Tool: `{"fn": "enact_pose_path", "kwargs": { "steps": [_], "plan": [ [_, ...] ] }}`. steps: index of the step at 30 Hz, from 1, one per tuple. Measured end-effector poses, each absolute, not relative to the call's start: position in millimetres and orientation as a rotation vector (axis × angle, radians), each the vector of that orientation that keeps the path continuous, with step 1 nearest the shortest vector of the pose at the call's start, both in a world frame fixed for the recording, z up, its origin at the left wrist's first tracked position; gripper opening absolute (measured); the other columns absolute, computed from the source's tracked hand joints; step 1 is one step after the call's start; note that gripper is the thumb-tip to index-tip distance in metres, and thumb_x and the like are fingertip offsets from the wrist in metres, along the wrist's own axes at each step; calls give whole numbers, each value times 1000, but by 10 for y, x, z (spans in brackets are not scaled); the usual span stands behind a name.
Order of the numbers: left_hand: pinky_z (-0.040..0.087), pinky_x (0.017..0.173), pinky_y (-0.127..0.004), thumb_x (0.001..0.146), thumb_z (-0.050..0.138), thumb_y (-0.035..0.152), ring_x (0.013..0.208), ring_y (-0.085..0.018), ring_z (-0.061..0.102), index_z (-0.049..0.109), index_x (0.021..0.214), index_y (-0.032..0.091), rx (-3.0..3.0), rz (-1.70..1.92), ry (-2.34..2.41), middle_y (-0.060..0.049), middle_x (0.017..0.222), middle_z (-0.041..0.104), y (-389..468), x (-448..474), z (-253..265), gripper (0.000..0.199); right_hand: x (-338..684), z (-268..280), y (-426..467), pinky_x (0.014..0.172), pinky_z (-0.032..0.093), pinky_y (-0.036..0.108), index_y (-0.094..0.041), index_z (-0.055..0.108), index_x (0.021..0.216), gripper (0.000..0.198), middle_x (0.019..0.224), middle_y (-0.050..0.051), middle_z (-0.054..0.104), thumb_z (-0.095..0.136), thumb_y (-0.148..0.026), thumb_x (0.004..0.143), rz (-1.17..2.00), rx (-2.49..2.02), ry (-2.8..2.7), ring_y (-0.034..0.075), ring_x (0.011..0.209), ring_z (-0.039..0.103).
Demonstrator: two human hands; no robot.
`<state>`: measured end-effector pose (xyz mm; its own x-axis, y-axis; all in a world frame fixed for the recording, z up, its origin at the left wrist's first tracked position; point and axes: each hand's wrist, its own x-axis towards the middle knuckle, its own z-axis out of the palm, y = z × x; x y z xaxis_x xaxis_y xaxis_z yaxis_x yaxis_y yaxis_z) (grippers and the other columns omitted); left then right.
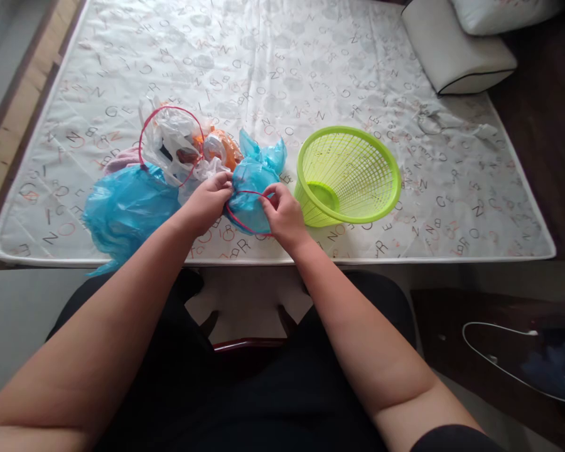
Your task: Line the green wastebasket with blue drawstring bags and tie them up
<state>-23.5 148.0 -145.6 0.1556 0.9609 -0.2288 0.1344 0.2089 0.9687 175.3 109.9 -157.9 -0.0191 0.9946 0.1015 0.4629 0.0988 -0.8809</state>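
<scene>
A blue plastic bag [255,176], bunched up with tied-looking ends at its top, rests on the mattress between my hands. A thin red cord [245,225] forms a loop across its near side. My left hand [213,199] is closed at the bag's left edge, its fingertips pinching the cord there. From the right, my right hand [282,210] pinches the cord's other side between thumb and fingers. Left of my hands lies a larger blue plastic bag [132,204] with a red loop rising from it. Crumpled white plastic bags [172,129] and an orange plastic bag [226,145] sit behind.
A lime-green mesh basket [348,176] stands tilted just right of my right hand. The letter-print mattress [282,75] ends close to my lap. A white pillow-like block [456,50] lies at the far right corner, and a white cable [480,358] at lower right.
</scene>
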Motion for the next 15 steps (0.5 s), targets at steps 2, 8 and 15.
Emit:
{"fn": "enact_pose_path", "kwargs": {
  "steps": [2, 8, 15],
  "plan": [
    [53, 66, -28, 86, 72, 40, 72, -17, 61, 70, 108, 21, 1207, 853, 1254, -4, 86, 65, 1471, -273, -1405, 30, 1799, -1563, 1116, 78, 47, 32, -25, 63, 101, 12, 82, -2, 63, 69, -34, 97, 816, -1454, -1660, 16, 76, 58],
    [55, 82, -32, 71, 85, 24, 86, -20, 66, 75, 122, 26, 1770, 494, 1349, -4, 99, 69, 1471, -523, -1284, 53, 1966, -1598, 1215, 86, 51, 36, -24, 63, 102, 8, 86, 1, 64, 64, -32, 100, 652, -1507, -1627, 19, 84, 62],
    [56, 98, -38, 82, 68, 16, 96, -23, 69, 79, 113, 21, 1853, 645, 1675, -7, 105, 77, 1540, -687, -1187, 33, 1937, -1624, 1198, 114, 51, 52, -28, 55, 143, 56, 147, 14, 62, 76, -40, 93, 705, -1518, -1666, 32, 135, 59]
  ]
}}
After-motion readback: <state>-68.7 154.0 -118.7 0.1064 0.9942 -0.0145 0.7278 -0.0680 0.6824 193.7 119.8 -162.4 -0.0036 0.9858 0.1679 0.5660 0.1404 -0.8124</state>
